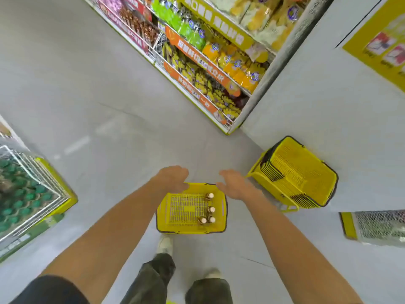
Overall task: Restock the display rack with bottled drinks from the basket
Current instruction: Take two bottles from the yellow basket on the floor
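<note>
The pale grey floor (87, 95) runs between a tall shelf of yellow and green snack packets (208, 62) and, at the left edge, a wire display rack with a yellow frame (32, 194), holding what look like green-capped bottles, though they are blurred. A stack of yellow plastic baskets (295, 172) leans by the white wall. A single yellow plastic basket (188, 228) sits on the floor before the feet. The left hand (173, 176) and right hand (235, 185) hover over its far rim, fingers relaxed, holding nothing. Four pale-capped brown bottles (211, 209) stand along its right side. The step looks like reaching in; next, grip a bottle and carry it left to the rack.
</note>
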Tool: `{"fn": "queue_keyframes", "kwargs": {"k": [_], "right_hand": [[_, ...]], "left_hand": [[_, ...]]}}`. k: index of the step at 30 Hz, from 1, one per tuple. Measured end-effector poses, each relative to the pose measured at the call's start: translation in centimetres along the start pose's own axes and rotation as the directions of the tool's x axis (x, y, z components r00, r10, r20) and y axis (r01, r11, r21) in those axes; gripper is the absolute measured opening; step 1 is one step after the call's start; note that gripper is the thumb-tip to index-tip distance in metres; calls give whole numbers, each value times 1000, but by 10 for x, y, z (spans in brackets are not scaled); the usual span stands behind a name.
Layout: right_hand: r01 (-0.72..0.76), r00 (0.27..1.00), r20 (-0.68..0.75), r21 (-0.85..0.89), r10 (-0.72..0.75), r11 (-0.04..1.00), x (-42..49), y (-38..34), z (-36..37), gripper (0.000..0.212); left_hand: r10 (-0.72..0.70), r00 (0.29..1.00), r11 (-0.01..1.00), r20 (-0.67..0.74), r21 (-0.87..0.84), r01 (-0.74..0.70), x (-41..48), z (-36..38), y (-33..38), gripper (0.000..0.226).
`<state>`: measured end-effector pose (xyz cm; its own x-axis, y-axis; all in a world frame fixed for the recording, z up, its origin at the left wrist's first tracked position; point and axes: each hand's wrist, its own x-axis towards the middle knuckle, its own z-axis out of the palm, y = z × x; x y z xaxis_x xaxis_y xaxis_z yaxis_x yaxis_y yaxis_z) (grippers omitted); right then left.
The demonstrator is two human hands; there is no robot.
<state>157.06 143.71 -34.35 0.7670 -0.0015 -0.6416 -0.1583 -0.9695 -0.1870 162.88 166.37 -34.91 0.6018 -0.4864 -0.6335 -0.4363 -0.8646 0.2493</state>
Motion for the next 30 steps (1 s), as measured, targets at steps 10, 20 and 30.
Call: {"fn": "queue_keyframes", "kwargs": {"k": [10, 20, 30], "right_hand": [[110, 946, 307, -8, -103, 994, 61, 110, 156, 46], [188, 941, 297, -54, -164, 981, 149, 157, 264, 38], [133, 980, 165, -134, -110, 982, 328, 208, 445, 34]], "left_hand": [[-220, 936, 956, 274, -128, 262, 49, 174, 56, 46], [-185, 945, 944, 269, -219, 247, 149, 293, 78, 41], [-148, 983, 916, 105, -361, 176, 341, 509, 44, 38]]}}
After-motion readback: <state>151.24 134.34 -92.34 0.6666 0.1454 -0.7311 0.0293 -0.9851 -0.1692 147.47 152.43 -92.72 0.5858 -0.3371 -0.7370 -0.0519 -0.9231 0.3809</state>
